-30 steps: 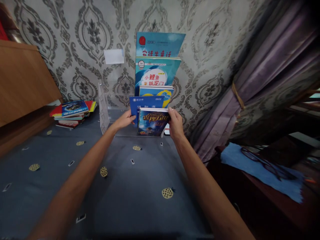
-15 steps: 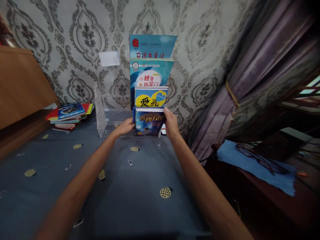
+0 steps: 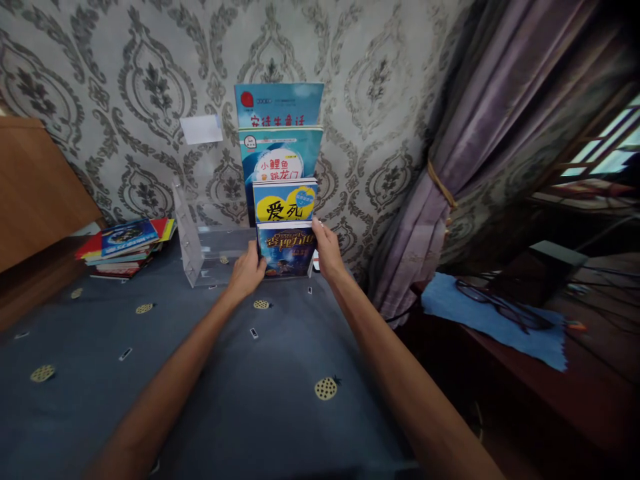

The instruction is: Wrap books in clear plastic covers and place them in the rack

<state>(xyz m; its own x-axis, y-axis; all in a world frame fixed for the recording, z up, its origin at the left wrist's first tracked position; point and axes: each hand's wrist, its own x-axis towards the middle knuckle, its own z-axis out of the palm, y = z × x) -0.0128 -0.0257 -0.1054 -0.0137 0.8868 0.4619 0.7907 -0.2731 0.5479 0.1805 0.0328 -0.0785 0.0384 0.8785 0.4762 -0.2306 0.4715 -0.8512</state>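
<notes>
At the front of a transparent stepped rack [image 3: 189,243], a dark blue book [image 3: 287,252] with gold lettering stands nearly upright. My left hand [image 3: 248,270] grips its left edge, the thumb at the front. At the upper right corner and edge, my right hand [image 3: 327,248] is closed on the same book. Just behind it rises a yellow and blue book [image 3: 285,202], its lower part hidden. Higher up stand a teal book [image 3: 280,150] with a white circle and a blue-green book [image 3: 280,100] at the back.
Left of the rack lies a pile of books [image 3: 127,243]. A wooden panel [image 3: 40,190] stands at far left. A tied curtain [image 3: 440,167] hangs at right, above glasses [image 3: 500,307] on a blue cloth [image 3: 450,307]. Patterned wallpaper [image 3: 370,80] backs the rack.
The view has shifted, so the rack and books sit further left. My left hand has turned, its thumb nearer the front of the dark blue book. My right hand keeps its hold.
</notes>
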